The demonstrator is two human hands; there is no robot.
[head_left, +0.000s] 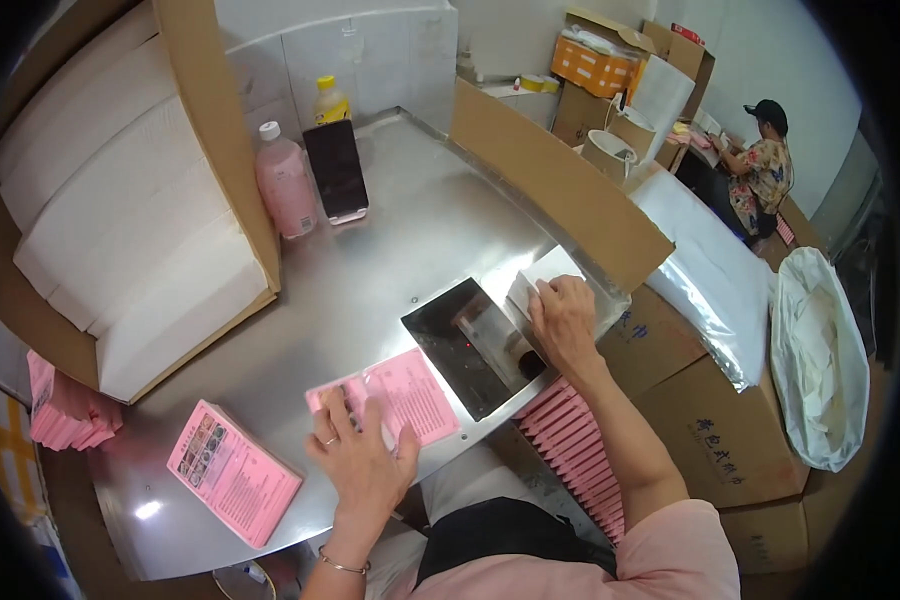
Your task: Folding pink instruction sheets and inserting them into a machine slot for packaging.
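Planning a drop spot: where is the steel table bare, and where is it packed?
Bare: the middle of the steel table, between the phone, pink bottle and the dark open slot. Also bare between the pink leaflet stack and the white-filled carton. Crowded: the near edge, left hand on a pink sheet, right hand at the slot.

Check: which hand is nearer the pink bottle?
Left. The left hand lies below the pink bottle on a pink leaflet; the right hand is farther off to the right.
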